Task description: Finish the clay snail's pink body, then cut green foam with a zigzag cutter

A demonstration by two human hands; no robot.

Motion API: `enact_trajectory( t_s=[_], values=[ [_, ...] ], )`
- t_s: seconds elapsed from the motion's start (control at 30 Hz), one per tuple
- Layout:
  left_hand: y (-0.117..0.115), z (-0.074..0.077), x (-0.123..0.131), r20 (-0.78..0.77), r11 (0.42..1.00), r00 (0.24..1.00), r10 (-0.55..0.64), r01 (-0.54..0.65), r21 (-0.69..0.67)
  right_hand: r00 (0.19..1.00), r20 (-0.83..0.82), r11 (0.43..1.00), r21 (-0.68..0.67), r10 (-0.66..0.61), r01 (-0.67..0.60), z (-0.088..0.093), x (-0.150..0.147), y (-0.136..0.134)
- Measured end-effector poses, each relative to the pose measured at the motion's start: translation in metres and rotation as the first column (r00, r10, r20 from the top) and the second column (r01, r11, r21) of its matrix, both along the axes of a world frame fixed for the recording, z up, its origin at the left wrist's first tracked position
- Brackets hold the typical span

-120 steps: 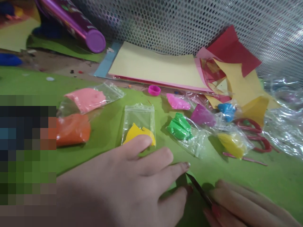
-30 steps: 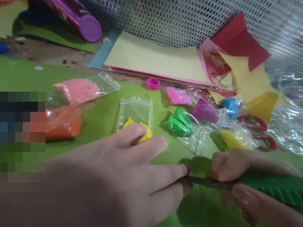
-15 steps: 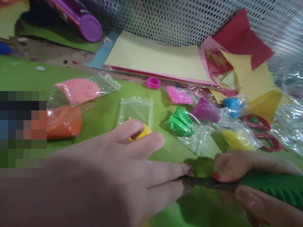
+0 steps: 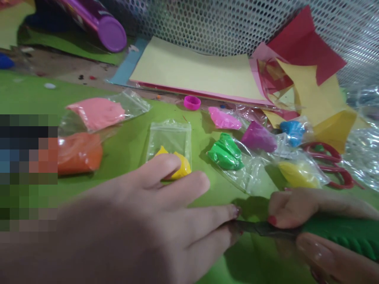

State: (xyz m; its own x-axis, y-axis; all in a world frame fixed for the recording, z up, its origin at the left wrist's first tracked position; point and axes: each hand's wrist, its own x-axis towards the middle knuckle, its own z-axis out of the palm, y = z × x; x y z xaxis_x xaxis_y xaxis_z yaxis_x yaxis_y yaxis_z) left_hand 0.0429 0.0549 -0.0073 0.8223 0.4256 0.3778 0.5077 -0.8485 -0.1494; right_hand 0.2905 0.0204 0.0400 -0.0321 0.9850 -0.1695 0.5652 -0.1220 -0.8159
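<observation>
My right hand (image 4: 314,221) grips a utility knife with a ridged green handle (image 4: 346,232), and its thin dark blade (image 4: 260,228) points left. The thumb and forefinger of my left hand (image 4: 166,213) pinch around the blade's tip; anything small between those fingertips is hidden. The other fingers of this hand are bent over a clear zip bag (image 4: 171,136) with yellow clay (image 4: 182,167) in it. Beyond the blade, a bag of green clay (image 4: 226,154) and one of pale yellow clay (image 4: 299,175) lie on the green surface.
Bagged pink clay (image 4: 97,112) and orange clay (image 4: 79,154) are at left. A pink cap (image 4: 192,103), purple clay (image 4: 257,138) and red-handled scissors (image 4: 340,175) lie farther back. Stacked paper (image 4: 201,73) rests by a perforated metal basket (image 4: 207,27). A purple canister (image 4: 111,33) lies behind.
My left hand's outer fingers have shifted slightly down, so more of the yellow clay shows. Both hands keep their hold on the knife.
</observation>
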Motion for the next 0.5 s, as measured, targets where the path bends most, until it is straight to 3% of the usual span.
enact_trajectory(
  t_s=[0.5],
  values=[
    [-0.0008,0.0017,0.0025,-0.002,1.000,1.000,0.019,-0.019,0.001,0.999,-0.046,0.999,-0.017,0.029,-0.030,0.0000,-0.0059,0.0044]
  ],
)
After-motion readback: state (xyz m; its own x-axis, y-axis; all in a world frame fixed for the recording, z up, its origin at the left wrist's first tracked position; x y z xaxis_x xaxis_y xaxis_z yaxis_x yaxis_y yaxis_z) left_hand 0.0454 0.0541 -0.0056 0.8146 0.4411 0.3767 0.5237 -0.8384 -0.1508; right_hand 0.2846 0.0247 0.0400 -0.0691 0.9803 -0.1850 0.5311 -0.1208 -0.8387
